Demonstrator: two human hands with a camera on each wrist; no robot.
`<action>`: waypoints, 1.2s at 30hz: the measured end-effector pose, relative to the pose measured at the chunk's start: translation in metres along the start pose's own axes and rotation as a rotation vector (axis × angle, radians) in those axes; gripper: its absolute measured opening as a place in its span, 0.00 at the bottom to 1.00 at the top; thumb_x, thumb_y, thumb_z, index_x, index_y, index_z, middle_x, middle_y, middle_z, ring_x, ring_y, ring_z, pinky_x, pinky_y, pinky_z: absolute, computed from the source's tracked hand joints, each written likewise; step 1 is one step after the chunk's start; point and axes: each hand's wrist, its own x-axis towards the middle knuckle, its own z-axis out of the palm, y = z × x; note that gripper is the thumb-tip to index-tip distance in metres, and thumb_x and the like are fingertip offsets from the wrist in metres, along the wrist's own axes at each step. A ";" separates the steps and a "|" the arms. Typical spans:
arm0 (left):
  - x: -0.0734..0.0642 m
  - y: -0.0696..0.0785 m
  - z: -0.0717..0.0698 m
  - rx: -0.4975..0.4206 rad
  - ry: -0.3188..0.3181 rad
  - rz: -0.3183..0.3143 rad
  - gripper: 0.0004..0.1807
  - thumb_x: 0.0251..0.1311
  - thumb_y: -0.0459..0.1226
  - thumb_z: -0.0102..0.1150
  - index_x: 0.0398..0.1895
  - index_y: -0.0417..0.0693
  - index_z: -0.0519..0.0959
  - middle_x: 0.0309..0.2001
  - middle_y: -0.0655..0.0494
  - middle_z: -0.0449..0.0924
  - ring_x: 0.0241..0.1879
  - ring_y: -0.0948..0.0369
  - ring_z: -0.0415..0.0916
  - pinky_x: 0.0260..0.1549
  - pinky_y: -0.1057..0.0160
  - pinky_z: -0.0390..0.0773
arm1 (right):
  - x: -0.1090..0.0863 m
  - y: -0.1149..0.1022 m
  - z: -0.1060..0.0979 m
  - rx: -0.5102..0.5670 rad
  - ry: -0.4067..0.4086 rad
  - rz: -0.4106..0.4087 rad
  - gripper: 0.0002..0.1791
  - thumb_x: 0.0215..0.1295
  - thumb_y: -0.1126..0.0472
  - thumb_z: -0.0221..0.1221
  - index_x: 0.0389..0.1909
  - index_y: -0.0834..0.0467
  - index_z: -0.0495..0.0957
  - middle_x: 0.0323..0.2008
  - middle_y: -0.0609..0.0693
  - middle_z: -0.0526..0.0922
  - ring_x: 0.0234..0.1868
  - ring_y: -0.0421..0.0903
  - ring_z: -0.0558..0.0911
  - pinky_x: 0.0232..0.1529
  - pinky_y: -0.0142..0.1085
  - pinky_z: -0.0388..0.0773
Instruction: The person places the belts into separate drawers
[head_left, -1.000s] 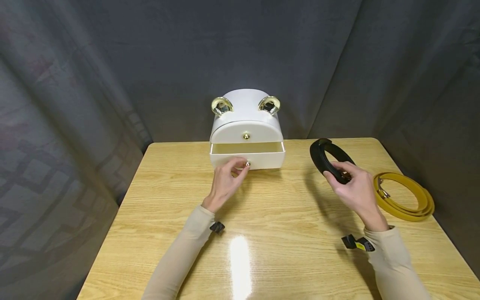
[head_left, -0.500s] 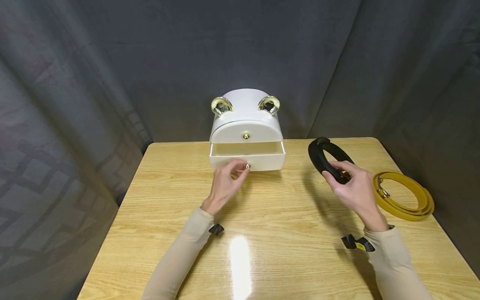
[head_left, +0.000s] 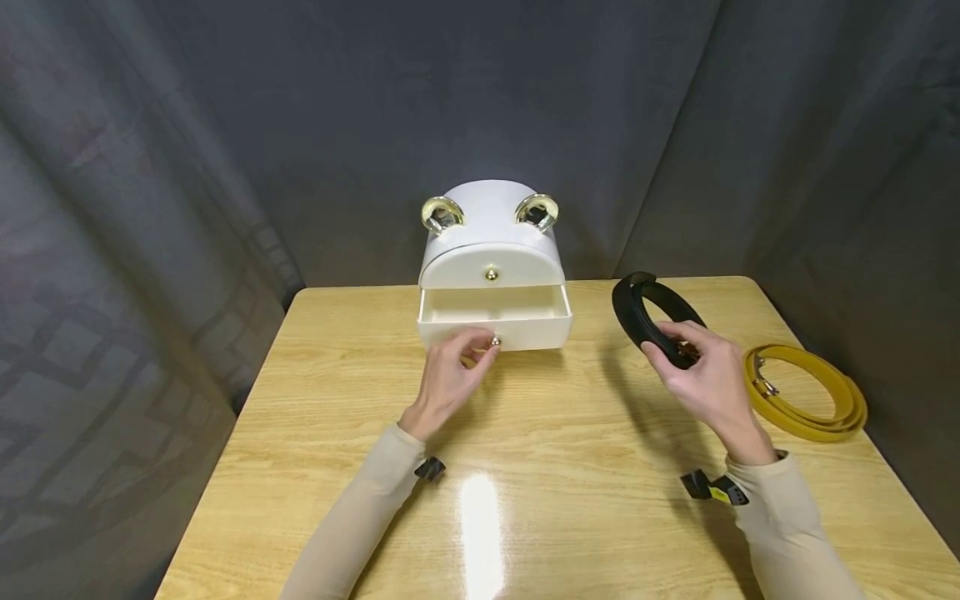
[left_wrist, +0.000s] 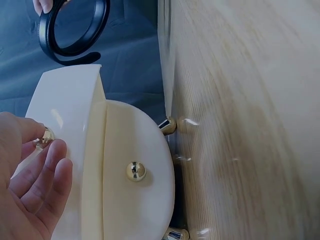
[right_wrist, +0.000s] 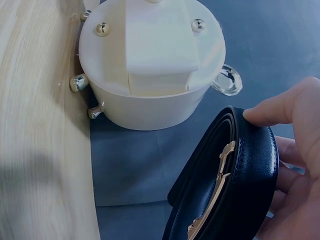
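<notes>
A white drawer box (head_left: 491, 208) with gold ear-like loops stands at the back of the table. Its drawer (head_left: 536, 335) is pulled out, and the inside shows bare in the head view. My left hand (head_left: 450, 375) pinches the gold drawer knob (left_wrist: 46, 137) between thumb and index finger. Over the table to the right, my right hand (head_left: 708, 379) grips a coiled black belt (head_left: 633, 312). The belt's gold buckle (right_wrist: 212, 195) sits inside the coil in the right wrist view, with the thumb on the outer edge.
A coiled yellow belt (head_left: 843, 400) with a silver buckle lies on the wooden table (head_left: 585, 483) near its right edge. Behind and beside the table hangs a grey curtain (head_left: 360, 150). A second gold knob (head_left: 491, 274) sits on the box's upper front.
My left hand has drawn the drawer farther out toward me, so more of its inside shows. The right hand with the black belt has shifted slightly left.
</notes>
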 end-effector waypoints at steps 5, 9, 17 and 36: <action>-0.004 0.001 0.000 0.001 -0.005 0.006 0.10 0.66 0.31 0.70 0.49 0.40 0.87 0.42 0.44 0.92 0.31 0.55 0.90 0.32 0.69 0.88 | 0.001 -0.004 -0.001 0.008 0.002 -0.016 0.17 0.60 0.65 0.75 0.50 0.63 0.89 0.40 0.61 0.91 0.28 0.24 0.75 0.26 0.18 0.70; -0.006 0.003 -0.001 0.009 -0.007 0.020 0.10 0.66 0.31 0.70 0.49 0.40 0.86 0.42 0.44 0.92 0.31 0.55 0.90 0.31 0.70 0.87 | 0.001 -0.006 -0.001 0.013 -0.002 -0.024 0.17 0.60 0.65 0.75 0.51 0.63 0.89 0.41 0.61 0.91 0.28 0.24 0.76 0.26 0.18 0.71; -0.009 0.004 -0.001 0.020 -0.016 0.025 0.10 0.66 0.30 0.70 0.49 0.39 0.86 0.42 0.43 0.92 0.30 0.56 0.89 0.30 0.71 0.86 | 0.000 -0.011 -0.002 0.019 -0.015 -0.037 0.17 0.61 0.65 0.75 0.50 0.63 0.89 0.39 0.59 0.91 0.27 0.27 0.76 0.26 0.19 0.70; -0.016 0.009 -0.005 0.032 -0.011 0.069 0.09 0.65 0.30 0.71 0.47 0.39 0.86 0.40 0.44 0.93 0.27 0.57 0.88 0.28 0.71 0.86 | 0.004 -0.028 0.000 0.048 -0.030 -0.092 0.16 0.59 0.66 0.76 0.48 0.61 0.90 0.38 0.56 0.90 0.29 0.31 0.75 0.29 0.19 0.70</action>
